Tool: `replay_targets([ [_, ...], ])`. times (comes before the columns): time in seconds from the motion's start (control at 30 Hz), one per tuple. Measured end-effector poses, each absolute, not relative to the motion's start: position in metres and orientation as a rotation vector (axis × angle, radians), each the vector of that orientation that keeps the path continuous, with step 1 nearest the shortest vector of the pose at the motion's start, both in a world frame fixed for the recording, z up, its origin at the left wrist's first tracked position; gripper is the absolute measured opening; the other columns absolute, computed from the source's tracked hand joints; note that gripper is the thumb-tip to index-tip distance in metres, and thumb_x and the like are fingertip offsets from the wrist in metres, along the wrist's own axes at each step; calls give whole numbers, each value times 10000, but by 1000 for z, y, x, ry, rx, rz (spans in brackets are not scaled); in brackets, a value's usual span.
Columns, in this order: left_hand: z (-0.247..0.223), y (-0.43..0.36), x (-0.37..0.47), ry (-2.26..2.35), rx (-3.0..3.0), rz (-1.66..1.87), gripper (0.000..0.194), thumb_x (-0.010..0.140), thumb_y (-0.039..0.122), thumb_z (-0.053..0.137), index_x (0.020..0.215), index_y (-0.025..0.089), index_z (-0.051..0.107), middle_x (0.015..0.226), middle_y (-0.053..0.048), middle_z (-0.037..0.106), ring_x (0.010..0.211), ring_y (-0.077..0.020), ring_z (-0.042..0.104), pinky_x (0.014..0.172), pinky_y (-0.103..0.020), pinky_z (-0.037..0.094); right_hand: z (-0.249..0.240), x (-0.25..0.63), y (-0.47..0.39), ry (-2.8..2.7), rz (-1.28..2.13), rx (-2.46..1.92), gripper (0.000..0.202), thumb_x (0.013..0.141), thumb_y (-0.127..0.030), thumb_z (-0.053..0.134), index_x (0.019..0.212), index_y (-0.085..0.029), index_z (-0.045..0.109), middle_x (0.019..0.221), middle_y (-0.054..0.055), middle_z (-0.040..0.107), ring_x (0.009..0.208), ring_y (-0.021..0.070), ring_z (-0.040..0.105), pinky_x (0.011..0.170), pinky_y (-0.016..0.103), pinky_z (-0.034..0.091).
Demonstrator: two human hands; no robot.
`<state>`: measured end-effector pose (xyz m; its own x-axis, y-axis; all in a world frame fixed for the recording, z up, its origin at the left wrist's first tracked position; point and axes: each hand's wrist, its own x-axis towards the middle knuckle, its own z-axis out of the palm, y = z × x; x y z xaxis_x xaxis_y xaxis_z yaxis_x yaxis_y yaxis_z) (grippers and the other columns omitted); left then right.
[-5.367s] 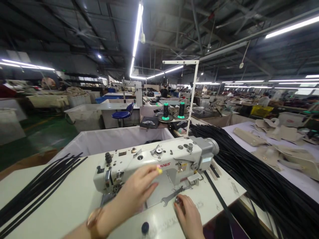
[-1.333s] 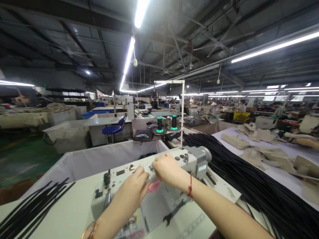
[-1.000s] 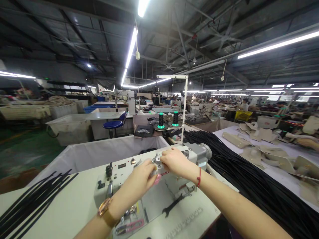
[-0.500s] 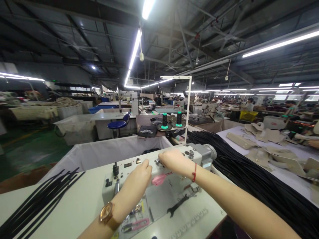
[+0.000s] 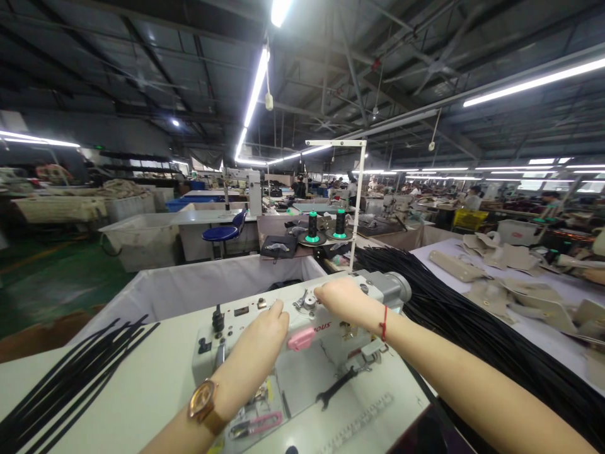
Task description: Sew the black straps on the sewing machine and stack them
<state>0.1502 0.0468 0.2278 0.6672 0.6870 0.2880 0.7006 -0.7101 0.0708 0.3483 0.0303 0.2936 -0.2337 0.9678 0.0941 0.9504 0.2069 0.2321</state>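
A white industrial sewing machine [image 5: 302, 359] stands in front of me, with pink-red lettering and a pink object [image 5: 301, 338] on its side. My left hand [image 5: 262, 334] is over the machine's head, fingers bent and pinched together; whatever they hold is too small to make out. Farther right on the machine's top, beside the bobbin winder [image 5: 309, 301], my right hand [image 5: 347, 302] is closed with its fingertips together. Its grip is hidden too. Two cones of black thread [image 5: 312, 228] on green bases stand behind the machine, under a white thread stand [image 5: 358, 202].
A wrench [image 5: 336, 388] and pink-handled thread snips [image 5: 258, 424] lie on the machine table. Black strips [image 5: 70, 384] lie at left, and a long heap of black cords [image 5: 472, 334] at right. Beige pieces [image 5: 510, 296] cover another table. A blue stool [image 5: 222, 233] stands beyond.
My right hand has moved right along the machine's top, uncovering the bobbin winder and more lettering. My left hand stays nearly in place.
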Motion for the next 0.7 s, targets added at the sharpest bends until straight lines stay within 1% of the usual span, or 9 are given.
replay_targets([
  [0.1,231,44,150,-1190,-2843,-489,177,885,72,419,897,157,574,1004,-91,528,840,-195,593,801,-333,473,296,349,41,2417,445,1857,193,890,-179,482,914,-177,674,913,120,747,872,268,705,663,295,461],
  [0.23,233,43,150,-1194,-2845,-471,175,895,78,415,889,152,574,989,-96,527,855,-208,600,800,-345,476,291,334,36,2488,481,1742,163,878,-162,500,923,-187,655,919,96,748,857,251,706,665,299,472],
  [0.33,233,43,149,-1175,-2843,-473,180,903,82,407,894,149,575,995,-99,527,850,-207,600,798,-344,478,288,339,24,2472,493,1734,172,884,-148,491,916,-185,656,886,105,750,820,248,710,654,300,477],
  [0.4,234,43,149,-1172,-2840,-470,184,908,84,403,902,147,577,1002,-99,527,846,-200,599,803,-338,478,290,346,26,2424,499,1781,180,876,-127,489,911,-168,661,860,123,750,814,264,713,650,305,481],
  [0.47,235,42,149,-1181,-2835,-449,182,908,83,407,912,144,578,1011,-99,527,844,-195,596,809,-334,478,293,347,32,2396,499,1812,193,876,-115,480,935,-154,659,883,138,746,846,272,712,670,307,487],
  [0.57,237,39,149,-1192,-2827,-394,164,907,80,423,934,137,575,1031,-99,526,860,-196,590,823,-336,478,295,335,35,2419,486,1789,206,893,-136,471,999,-160,645,967,147,734,928,246,695,733,291,490],
  [0.7,240,36,148,-1202,-2824,-380,143,900,69,448,943,138,566,1062,-94,525,907,-195,583,850,-327,473,293,329,19,2430,460,1756,199,899,-149,468,972,-163,653,966,139,732,941,234,687,760,283,488],
])
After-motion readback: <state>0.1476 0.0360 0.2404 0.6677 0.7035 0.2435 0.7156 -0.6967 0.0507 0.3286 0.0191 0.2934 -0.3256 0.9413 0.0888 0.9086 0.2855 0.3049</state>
